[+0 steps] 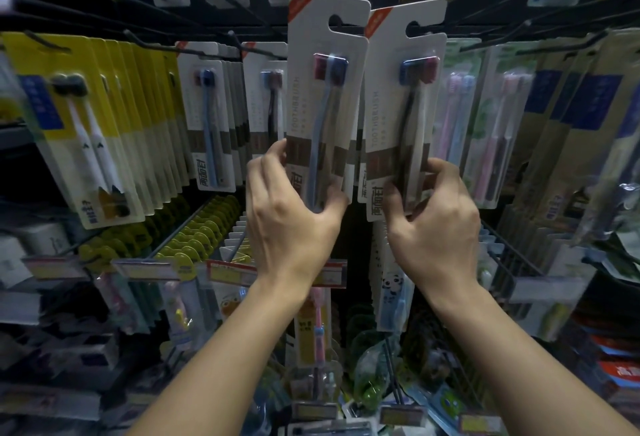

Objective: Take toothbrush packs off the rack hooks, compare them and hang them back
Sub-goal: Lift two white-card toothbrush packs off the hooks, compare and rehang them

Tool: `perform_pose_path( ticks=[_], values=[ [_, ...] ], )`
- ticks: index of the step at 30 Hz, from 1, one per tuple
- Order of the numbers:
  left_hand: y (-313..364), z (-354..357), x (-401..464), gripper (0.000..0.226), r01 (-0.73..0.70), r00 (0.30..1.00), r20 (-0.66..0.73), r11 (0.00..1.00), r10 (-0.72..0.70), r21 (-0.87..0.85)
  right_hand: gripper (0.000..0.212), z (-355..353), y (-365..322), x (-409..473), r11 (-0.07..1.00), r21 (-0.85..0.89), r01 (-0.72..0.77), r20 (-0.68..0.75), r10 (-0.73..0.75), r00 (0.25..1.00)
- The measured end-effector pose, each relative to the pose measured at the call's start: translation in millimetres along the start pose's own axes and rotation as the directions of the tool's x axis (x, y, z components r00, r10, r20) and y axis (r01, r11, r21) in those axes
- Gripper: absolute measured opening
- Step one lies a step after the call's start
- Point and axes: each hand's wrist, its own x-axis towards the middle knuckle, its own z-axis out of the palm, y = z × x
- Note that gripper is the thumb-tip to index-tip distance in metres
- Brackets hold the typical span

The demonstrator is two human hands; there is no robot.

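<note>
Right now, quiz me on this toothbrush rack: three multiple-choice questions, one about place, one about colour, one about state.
1. Where do the yellow-backed packs hang?
A. far right
B. left of the held packs
C. bottom shelf

2. What colours are the brush heads in the left hand's pack?
A. red and blue
B. green and white
C. both black

3. What is the right hand doing?
A. hanging open
B. pointing
C. gripping a pack

Answers: 1 B, they fill the left hooks. 2 A, one red head and one blue head side by side. 3 C, its fingers wrap the card's lower end.
</note>
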Motion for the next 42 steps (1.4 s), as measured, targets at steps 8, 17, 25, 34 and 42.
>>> perform_pose_path(
  ticks=[8, 17, 25, 34, 42],
  values=[
    [-10.5, -13.1, 3.5, 0.075, -0.021, 0.999, -0.042, 1.0, 0.02, -0.023, 0.054, 4.8, -10.4, -2.1, 0.999, 0.028, 0.031, -0.028, -0.031, 0.999],
    [-32.1, -32.3, 9.4, 0.072, -0.042, 0.992, -0.124, 0.999, 0.038, -0.025, 0.054, 20.4, -29.5, -9.7, 0.994, 0.026, 0.11, -0.036, -0.109, 0.993],
    [-59.5, -55.5, 15.8, 0.071, -0.002, 0.991, -0.135, 0.999, 0.008, 0.045, 0.049, 39.3, -48.2, -18.9, 0.986, -0.021, 0.163, -0.031, -0.163, 0.986],
    [-88.7, -75.5, 22.7, 0.069, 0.046, 0.984, -0.178, 0.993, -0.026, 0.109, 0.05, 60.7, -70.4, -28.4, 0.986, 0.026, 0.163, 0.026, -0.163, 0.986],
    [-105.4, -86.1, 25.8, 0.07, 0.103, 0.974, -0.215, 0.984, -0.069, 0.148, 0.051, 68.9, -83.7, -29.5, 0.981, 0.062, 0.182, -0.024, -0.181, 0.983]
  ],
)
